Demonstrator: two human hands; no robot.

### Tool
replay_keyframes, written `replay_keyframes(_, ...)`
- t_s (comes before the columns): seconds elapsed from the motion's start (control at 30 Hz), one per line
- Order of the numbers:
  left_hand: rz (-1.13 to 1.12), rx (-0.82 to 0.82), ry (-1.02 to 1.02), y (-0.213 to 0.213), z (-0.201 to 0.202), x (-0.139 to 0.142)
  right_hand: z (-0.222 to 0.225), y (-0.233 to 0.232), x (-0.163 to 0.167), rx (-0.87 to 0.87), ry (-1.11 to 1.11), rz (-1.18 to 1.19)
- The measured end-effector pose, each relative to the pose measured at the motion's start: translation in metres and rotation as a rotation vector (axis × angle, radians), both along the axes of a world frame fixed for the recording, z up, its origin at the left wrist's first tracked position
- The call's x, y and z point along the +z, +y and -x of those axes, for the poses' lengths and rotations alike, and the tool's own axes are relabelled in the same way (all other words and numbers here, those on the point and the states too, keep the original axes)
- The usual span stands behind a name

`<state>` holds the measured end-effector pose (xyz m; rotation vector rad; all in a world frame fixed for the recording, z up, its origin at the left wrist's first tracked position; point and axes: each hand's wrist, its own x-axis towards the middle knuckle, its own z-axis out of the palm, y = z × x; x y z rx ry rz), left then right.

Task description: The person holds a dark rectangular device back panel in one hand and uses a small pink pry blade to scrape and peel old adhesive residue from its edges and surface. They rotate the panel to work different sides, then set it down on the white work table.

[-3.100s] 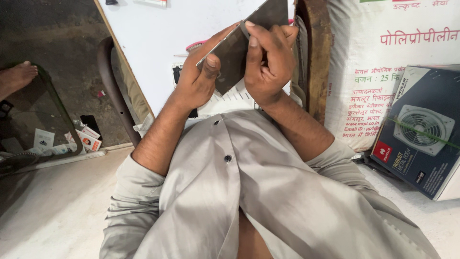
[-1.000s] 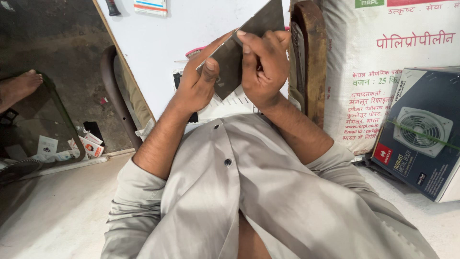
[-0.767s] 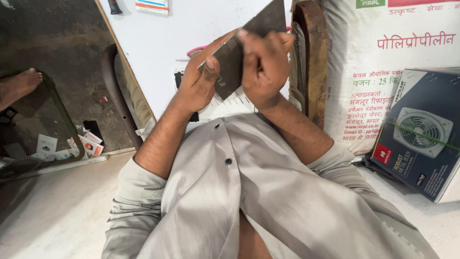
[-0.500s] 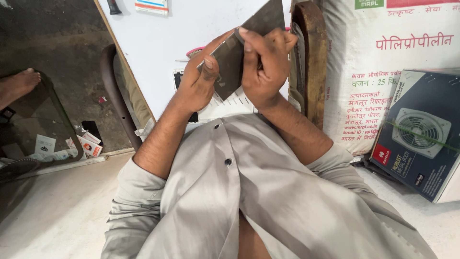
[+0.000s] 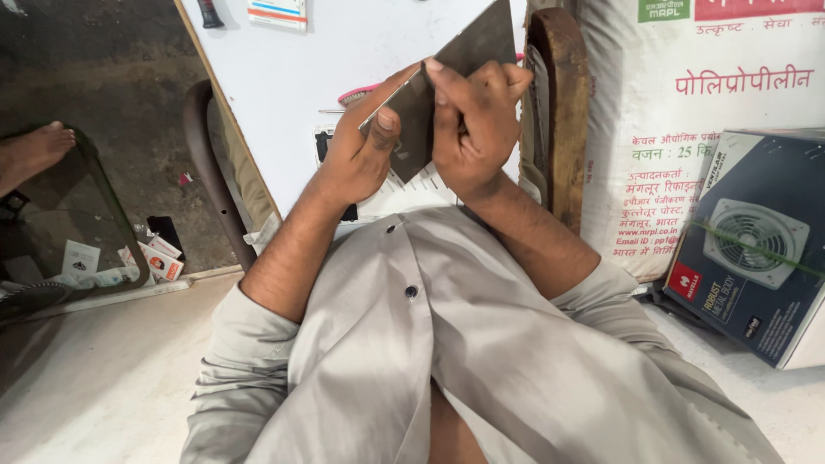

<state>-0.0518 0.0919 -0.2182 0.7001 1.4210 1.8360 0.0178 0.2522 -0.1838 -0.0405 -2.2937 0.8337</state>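
From my remote view, I see a loose, light grey collarless shirt of thin woven cloth (image 5: pixel 481 344), creased across the chest. Its front placket carries small dark round buttons (image 5: pixel 412 292), and below them the cloth parts open. Both long sleeves are pushed up into thick rolls near the elbows, leaving the forearms bare. The left hand (image 5: pixel 361 159) and right hand (image 5: pixel 473 129) are bare, with short, plain fingernails.
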Motion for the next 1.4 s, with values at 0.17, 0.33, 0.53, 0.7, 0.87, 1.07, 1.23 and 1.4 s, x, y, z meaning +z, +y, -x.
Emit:
replay_keyframes(0.17,0.006,-0.003,-0.002,0.0,0.001,0.002,0.001,0.002,-0.001,0.006,0.001,0.053)
replay_keyframes(0.33,0.015,0.005,0.065,0.0,-0.001,0.003,0.0,0.001,0.002,-0.015,0.017,-0.024)
replay_keyframes(0.53,0.064,0.013,0.076,-0.001,0.0,0.001,-0.002,0.002,0.004,0.074,0.012,0.011)
replay_keyframes(0.7,0.078,0.025,0.077,0.0,-0.001,-0.001,-0.002,0.002,0.005,0.07,-0.006,0.023)
replay_keyframes(0.87,0.06,0.031,0.098,0.001,-0.002,0.002,-0.003,-0.001,0.006,0.026,-0.021,-0.007)
replay_keyframes(1.07,-0.001,0.036,0.121,0.001,0.0,0.012,-0.004,-0.001,0.007,0.056,-0.012,0.021)
replay_keyframes(1.23,0.059,0.033,0.105,0.005,0.001,0.012,-0.005,0.0,0.008,-0.036,-0.067,0.101)
replay_keyframes(1.4,0.02,0.028,0.125,0.003,0.001,0.011,-0.002,0.003,0.005,0.045,-0.005,0.066)
